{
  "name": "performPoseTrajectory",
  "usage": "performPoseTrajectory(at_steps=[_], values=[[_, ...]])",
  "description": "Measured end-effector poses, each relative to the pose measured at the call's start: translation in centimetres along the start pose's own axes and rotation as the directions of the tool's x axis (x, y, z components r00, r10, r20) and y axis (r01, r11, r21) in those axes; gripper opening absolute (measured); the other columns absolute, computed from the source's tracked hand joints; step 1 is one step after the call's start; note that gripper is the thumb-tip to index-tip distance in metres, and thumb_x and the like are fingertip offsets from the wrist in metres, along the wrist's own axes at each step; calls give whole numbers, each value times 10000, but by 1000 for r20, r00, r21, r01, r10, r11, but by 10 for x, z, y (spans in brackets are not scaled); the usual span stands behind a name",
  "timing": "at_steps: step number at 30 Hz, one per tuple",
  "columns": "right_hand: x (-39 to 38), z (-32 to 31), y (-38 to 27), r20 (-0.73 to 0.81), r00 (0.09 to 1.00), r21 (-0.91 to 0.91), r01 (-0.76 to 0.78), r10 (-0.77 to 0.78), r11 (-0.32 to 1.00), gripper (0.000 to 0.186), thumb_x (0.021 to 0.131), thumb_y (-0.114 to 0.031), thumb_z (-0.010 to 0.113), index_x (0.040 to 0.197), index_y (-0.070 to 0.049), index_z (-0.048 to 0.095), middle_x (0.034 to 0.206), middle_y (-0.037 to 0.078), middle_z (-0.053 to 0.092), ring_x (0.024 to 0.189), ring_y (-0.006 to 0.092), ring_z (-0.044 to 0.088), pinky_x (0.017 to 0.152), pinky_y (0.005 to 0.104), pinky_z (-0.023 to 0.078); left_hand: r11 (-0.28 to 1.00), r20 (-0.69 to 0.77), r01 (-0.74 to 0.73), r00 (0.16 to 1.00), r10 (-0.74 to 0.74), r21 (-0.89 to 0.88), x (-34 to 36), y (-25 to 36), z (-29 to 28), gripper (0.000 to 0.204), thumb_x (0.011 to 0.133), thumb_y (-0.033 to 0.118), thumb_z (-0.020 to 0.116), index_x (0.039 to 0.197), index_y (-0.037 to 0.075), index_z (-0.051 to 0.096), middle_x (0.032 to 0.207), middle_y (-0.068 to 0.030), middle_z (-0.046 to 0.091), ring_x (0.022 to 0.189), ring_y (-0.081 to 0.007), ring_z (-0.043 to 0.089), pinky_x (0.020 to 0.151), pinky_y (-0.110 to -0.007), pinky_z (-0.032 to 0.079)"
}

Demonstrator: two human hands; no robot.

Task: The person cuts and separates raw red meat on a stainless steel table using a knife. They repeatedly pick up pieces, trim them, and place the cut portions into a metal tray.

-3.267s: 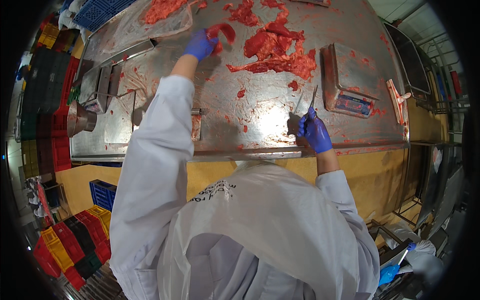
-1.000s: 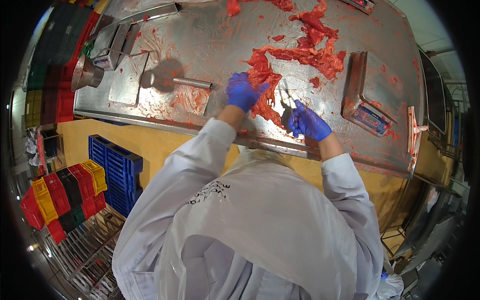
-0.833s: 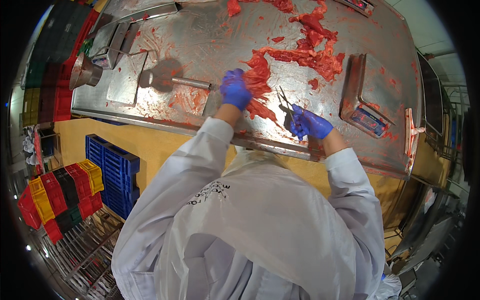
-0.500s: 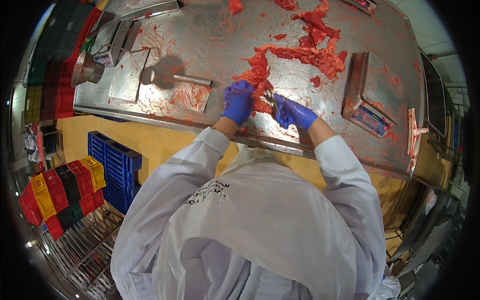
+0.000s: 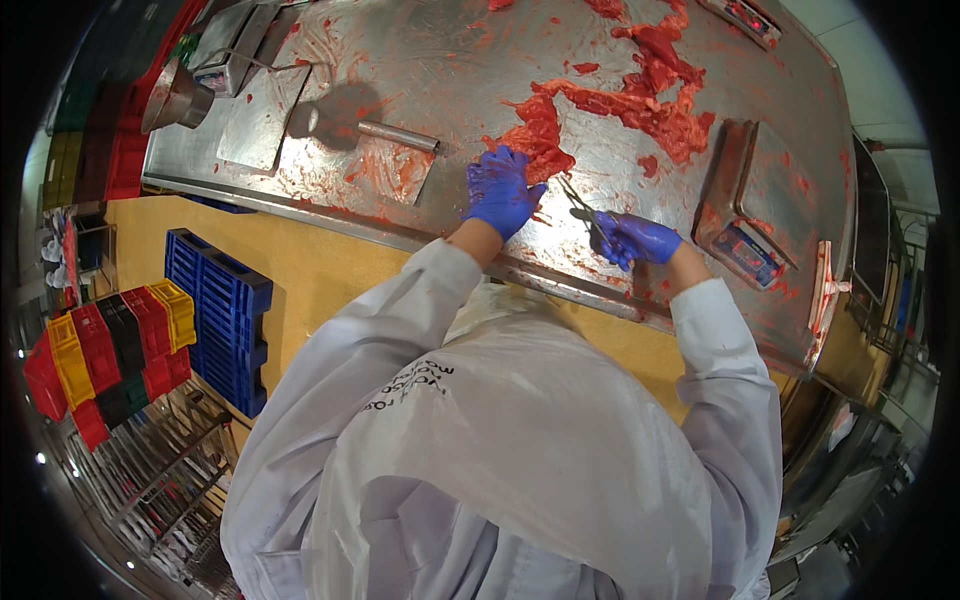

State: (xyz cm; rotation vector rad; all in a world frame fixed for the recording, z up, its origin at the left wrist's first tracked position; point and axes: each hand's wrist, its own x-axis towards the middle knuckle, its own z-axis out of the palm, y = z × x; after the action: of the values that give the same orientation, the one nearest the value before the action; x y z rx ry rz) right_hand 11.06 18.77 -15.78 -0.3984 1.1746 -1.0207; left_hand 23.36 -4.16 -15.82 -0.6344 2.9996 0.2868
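Observation:
My left hand [image 5: 500, 188], in a blue glove, has its fingers curled on the near end of a piece of red meat [image 5: 540, 135] on the steel table [image 5: 400, 80]. My right hand [image 5: 625, 237], also gloved blue, grips scissors [image 5: 575, 195], their slim points directed up-left toward that meat beside my left thumb. A larger strip of red meat [image 5: 680, 125] with pale fat lies beyond, joined or close to the piece under my left hand; I cannot tell which.
A smeared scale [image 5: 745, 200] stands at right; another [image 5: 225, 65] at left, near a metal funnel [image 5: 180, 100], flat plate [image 5: 255, 130] and steel cylinder [image 5: 397, 135]. Off the table's near edge are a blue pallet [image 5: 215, 320] and stacked red, yellow and black crates [image 5: 105, 355].
Both hands came to the near middle, my left bringing meat from farther back. Half a second ago the scissors were in the meat; now my right hand has drawn back right with them.

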Motion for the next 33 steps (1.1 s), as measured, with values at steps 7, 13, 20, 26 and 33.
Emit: performPoseTrajectory(at_steps=[7, 13, 20, 26, 33], values=[[57, 13, -40, -133, 986, -214, -128, 101, 968, 430, 922, -457, 538, 701, -90, 509, 574, -5, 467, 441, 79, 418, 412, 236, 344, 981, -64, -186, 980, 189, 50, 6, -35, 35, 359, 745, 187, 609, 1092, 121, 547, 1091, -100, 536, 977, -287, 537, 790, -438, 433], [16, 10, -36, -166, 985, -417, -121, 56, 901, 462, 920, -405, 571, 609, -87, 448, 638, 23, 461, 504, 91, 458, 458, 275, 393, 986, -23, -94, 995, 98, 138, 22, -62, 30, 284, 794, 115, 566, 1076, 142, 565, 1067, -75, 552, 978, -261, 557, 797, -418, 450], [39, 20, -36, 267, 963, 98, -51, 23, 994, 570, 938, -623, 350, 726, -107, 468, 633, 19, 462, 498, 123, 408, 468, 266, 392, 977, 22, -174, 985, 173, 124, 18, -58, 29, 287, 785, 96, 552, 1066, 154, 567, 1049, -75, 561, 970, -265, 560, 768, -431, 445], [109, 43, -31, -136, 991, 225, 19, 12, 974, 493, 941, -498, 495, 650, -101, 474, 558, 19, 444, 452, 118, 371, 414, 265, 289, 977, 78, -175, 983, 166, 123, 13, -56, 28, 293, 774, 186, 593, 1059, 129, 548, 1054, -70, 545, 984, -266, 550, 754, -432, 442], [61, 29, -27, -174, 984, 403, 98, -29, 910, 514, 951, -511, 450, 624, -115, 431, 567, 12, 383, 447, 122, 334, 415, 246, 268, 989, 151, -73, 987, 53, 130, 30, -113, -18, 261, 804, 237, 607, 1038, 126, 584, 1124, -102, 541, 1053, -313, 549, 818, -480, 451]])
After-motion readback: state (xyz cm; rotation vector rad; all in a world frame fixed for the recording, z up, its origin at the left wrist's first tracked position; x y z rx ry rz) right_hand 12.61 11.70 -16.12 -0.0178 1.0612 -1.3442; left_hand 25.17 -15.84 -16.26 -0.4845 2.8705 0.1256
